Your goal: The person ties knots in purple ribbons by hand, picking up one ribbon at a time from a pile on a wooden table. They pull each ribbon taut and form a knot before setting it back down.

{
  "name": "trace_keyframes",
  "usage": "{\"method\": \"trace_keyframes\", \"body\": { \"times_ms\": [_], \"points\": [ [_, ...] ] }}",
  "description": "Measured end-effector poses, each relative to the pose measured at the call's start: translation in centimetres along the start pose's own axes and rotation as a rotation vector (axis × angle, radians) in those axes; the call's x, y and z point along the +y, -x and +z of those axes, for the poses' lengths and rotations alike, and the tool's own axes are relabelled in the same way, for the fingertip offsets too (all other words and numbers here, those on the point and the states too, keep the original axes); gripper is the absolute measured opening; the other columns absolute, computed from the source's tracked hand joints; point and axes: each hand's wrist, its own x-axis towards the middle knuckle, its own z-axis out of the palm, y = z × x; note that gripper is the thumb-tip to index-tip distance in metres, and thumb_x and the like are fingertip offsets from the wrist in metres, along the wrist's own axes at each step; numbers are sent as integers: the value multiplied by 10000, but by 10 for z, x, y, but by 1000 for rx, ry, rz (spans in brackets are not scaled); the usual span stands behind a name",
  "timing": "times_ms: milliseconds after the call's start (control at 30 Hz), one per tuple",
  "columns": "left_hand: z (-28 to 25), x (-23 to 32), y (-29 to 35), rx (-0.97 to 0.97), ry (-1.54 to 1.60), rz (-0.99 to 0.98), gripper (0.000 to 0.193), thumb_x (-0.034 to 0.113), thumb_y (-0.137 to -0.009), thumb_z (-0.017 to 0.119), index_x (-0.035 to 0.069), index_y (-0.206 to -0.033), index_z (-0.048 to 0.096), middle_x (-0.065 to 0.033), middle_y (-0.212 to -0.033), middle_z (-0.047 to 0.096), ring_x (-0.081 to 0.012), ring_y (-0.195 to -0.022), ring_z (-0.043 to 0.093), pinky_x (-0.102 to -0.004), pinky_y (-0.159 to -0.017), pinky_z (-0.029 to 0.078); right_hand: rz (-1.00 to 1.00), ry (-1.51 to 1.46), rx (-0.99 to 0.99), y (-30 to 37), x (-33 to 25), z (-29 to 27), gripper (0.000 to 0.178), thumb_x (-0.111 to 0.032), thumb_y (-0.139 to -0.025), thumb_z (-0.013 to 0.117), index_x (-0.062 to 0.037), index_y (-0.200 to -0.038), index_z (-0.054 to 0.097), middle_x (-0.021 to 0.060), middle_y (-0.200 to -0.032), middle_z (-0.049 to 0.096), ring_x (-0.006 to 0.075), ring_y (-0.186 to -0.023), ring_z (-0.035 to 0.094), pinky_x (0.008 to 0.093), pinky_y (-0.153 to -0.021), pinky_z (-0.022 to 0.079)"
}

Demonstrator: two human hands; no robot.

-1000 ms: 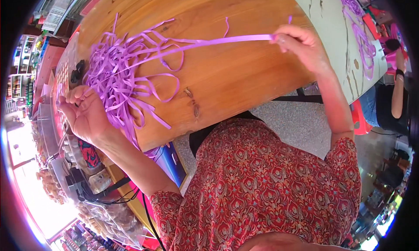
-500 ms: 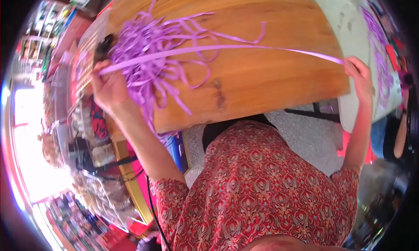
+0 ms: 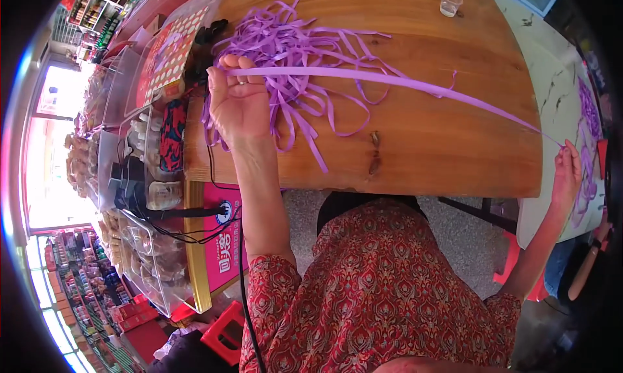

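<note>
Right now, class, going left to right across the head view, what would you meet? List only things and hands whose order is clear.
Bright window, red-and-dark patterned item, left hand, clear plastic cup, right hand.

"What sort of place is this?"

"A shop, by the look of it. Left of the wooden table (image 3: 454,146) stand clear bins (image 3: 183,279) with bagged goods (image 3: 139,243) in them."

"Only those?"

"No, past the table's far left corner there are stocked shelves (image 3: 97,13), their items too small to name."

"And nearer?"

"Well off the table's near left corner, racks (image 3: 84,269) carry rows of small coloured packages. A pink printed panel (image 3: 222,250) stands just beside that corner."
</note>
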Motion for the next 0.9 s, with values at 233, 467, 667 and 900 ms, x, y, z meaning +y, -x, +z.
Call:
{"method": "trace_keyframes", "body": {
  "times_ms": [233, 467, 667, 900],
  "points": [
    [9, -56, 39, -232, -817, 352, 175, -46, -816, 618, 76, -855, 499, -11, -748, 569, -50, -543, 450, -173, -466, 337, -131, 235, 119, -6, -13, 11, 209, -110, -901, 561, 9, -1069, 596, 7, -897, 560, 69, -800, 488, 192, -727, 401],
    [8, -95, 72, -298, -1087, 193, 198, -74, -780, 654, 46, -902, 554, 38, -797, 547, -23, -687, 485, -160, -607, 402, -169, 368, -404, 54, -70, 167, 147, -15, -850, 567, -18, -985, 624, 8, -888, 587, 80, -817, 522, 202, -713, 408],
    [16, -113, 93, -489, -1212, 270, 180, -66, -773, 661, 30, -902, 579, 30, -793, 548, -29, -677, 490, -168, -589, 406, -256, 281, -874, 83, -78, 248, 270, 111, -789, 554, -1, -1022, 631, 80, -937, 591, 156, -875, 567, 252, -742, 454],
    [20, -116, 100, -668, -1497, 550, 177, -76, -706, 682, 32, -834, 624, -64, -764, 591, -122, -618, 536, -219, -527, 413, -449, 179, -845, 86, -71, 270, 230, 43, -768, 636, 5, -995, 645, 76, -898, 614, 141, -800, 588, 229, -665, 460]
  ]
}}
